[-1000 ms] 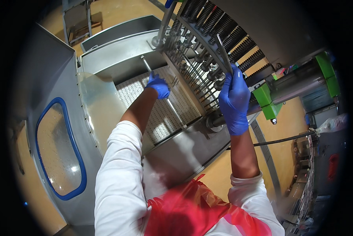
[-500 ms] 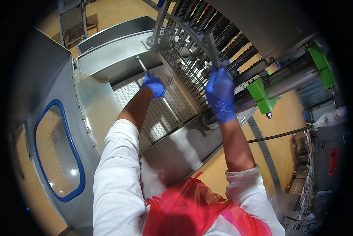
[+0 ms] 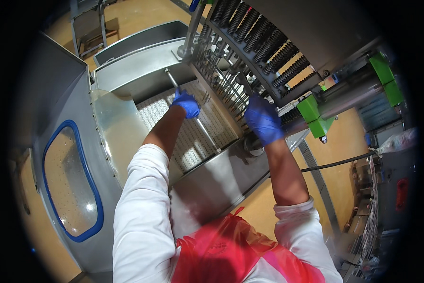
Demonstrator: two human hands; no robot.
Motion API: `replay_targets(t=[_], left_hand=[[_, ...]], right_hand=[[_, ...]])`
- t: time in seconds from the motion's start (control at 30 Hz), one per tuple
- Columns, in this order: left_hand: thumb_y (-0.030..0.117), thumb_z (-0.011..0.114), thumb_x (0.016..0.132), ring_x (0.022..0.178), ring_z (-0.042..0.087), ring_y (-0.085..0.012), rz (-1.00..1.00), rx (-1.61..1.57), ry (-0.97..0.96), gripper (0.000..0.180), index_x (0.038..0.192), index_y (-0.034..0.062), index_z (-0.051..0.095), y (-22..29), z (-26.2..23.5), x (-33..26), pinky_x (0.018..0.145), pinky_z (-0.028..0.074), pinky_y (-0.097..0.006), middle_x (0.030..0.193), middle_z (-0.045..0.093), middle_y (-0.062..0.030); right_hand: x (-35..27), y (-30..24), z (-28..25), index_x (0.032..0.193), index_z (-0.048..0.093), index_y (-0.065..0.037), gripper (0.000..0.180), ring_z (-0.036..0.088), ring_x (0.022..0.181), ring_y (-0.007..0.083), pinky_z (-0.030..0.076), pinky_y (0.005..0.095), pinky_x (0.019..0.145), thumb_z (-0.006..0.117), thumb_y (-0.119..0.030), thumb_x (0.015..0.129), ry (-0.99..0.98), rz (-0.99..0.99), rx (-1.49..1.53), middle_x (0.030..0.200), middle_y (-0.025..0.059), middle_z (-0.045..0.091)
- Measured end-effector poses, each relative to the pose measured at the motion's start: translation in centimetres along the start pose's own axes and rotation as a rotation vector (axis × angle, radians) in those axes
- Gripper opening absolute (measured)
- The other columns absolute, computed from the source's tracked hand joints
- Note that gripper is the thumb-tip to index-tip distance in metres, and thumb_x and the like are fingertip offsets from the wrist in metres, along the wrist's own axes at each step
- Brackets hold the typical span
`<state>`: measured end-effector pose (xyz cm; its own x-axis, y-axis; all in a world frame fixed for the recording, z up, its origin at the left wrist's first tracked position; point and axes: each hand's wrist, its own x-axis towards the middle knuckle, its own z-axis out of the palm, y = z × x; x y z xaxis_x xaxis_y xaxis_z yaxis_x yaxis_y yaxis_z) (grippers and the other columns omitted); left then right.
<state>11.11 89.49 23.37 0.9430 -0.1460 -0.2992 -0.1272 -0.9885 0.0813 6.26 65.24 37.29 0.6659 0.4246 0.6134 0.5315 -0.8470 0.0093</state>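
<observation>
Left hand (image 3: pixel 186 104) is wrapped around the rod (image 3: pixel 207 134), which spans the white belt (image 3: pixel 154 106). Right hand (image 3: pixel 264 120), blurred, is beside the needles (image 3: pixel 234 90); cannot tell its grip.

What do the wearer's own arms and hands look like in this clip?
The left hand and right hand both wear thin, wrinkled blue gloves. White, loosely creased sleeves end partway along the forearms, leaving a bare stretch before each glove. I see no cables or markings on either arm; the right glove is somewhat blurred.
</observation>
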Motion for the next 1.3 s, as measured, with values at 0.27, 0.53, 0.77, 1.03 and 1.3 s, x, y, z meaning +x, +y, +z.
replay_targets(t=[0.27, 0.53, 0.77, 1.03, 1.3], left_hand=[[0.041, 0.052, 0.095, 0.151, 0.024, -0.0422, -0.016, 0.041, -0.068, 0.052, 0.139, 0.0138, 0.061, -0.6, -0.5, -1.2, 0.122, 0.002, -0.065, 0.158, 0.043, -0.0117], [0.045, 0.048, 0.098, 0.151, 0.025, -0.0425, -0.015, 0.048, -0.064, 0.053, 0.140, 0.0154, 0.060, -0.8, -0.1, -0.7, 0.122, 0.003, -0.065, 0.158, 0.042, -0.0110], [0.049, 0.034, 0.103, 0.143, 0.036, -0.0447, 0.032, 0.034, 0.072, 0.059, 0.131, 0.0068, 0.065, -0.5, 0.5, -0.4, 0.121, 0.007, -0.065, 0.146, 0.053, -0.0143], [0.063, 0.042, 0.102, 0.094, 0.069, -0.0258, 0.245, -1.113, 0.021, 0.067, 0.110, 0.0036, 0.071, 5.6, -3.2, -6.8, 0.087, 0.053, -0.038, 0.104, 0.073, -0.0114], [0.026, 0.047, 0.108, 0.075, 0.061, -0.0099, 0.082, -1.450, 0.089, 0.028, 0.105, 0.0034, 0.065, 4.9, -3.1, -10.3, 0.065, 0.048, -0.023, 0.085, 0.065, -0.0006]], right_hand=[[3.6, -4.4, -4.0, 0.098, 0.061, -0.002, 0.016, 0.070, 0.064, 0.0409, 0.056, 0.0505, 0.056, 0.054, -0.016, 0.095, 0.072, 0.187, 0.145, 0.071, 0.0222, 0.068], [3.4, -4.7, -5.7, 0.097, 0.058, -0.001, 0.015, 0.066, 0.066, 0.0442, 0.051, 0.0513, 0.057, 0.049, -0.013, 0.099, -0.065, 0.147, 0.089, 0.072, 0.0241, 0.065], [-1.8, -1.3, 0.5, 0.095, 0.063, -0.002, 0.017, 0.068, 0.068, 0.0419, 0.054, 0.0504, 0.057, 0.055, -0.017, 0.095, -0.136, 0.048, -0.018, 0.076, 0.0273, 0.066], [-5.8, -3.6, 0.4, 0.106, 0.058, 0.003, 0.023, 0.067, 0.081, 0.0490, 0.054, 0.0535, 0.070, 0.053, -0.019, 0.099, -0.272, 0.464, 0.425, 0.086, 0.0284, 0.068], [-11.5, -5.5, -2.2, 0.131, 0.056, 0.002, 0.040, 0.065, 0.098, 0.0406, 0.053, 0.0466, 0.085, 0.060, -0.016, 0.096, -0.342, 0.006, 0.864, 0.110, 0.0244, 0.064]])
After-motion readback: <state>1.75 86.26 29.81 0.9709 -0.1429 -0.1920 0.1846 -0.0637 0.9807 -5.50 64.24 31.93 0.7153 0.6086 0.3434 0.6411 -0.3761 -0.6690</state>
